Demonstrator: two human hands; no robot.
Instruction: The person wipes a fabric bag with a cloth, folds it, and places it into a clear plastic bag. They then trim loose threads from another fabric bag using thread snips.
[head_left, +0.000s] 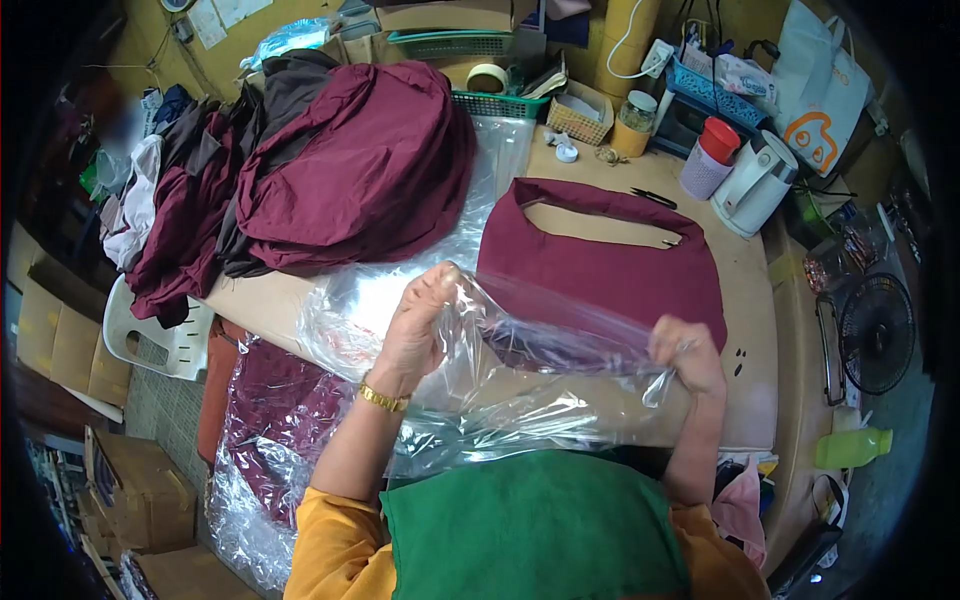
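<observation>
A clear plastic bag is stretched between my two hands above the table's near part. My left hand, below which a gold watch band circles the wrist, is closed on one side of the plastic. My right hand grips the other side in a fist. Just beyond the plastic lies a maroon shoulder bag, flat, its wide strap looped toward the far side. The plastic partly covers its lower left portion. More clear plastic hangs down over the near table edge against my green apron.
Maroon and dark fabric pieces are heaped at the far left. A black pen, a white kettle, a red cup and baskets stand or lie farther back. Plastic-wrapped maroon goods sit lower left; a fan is at right.
</observation>
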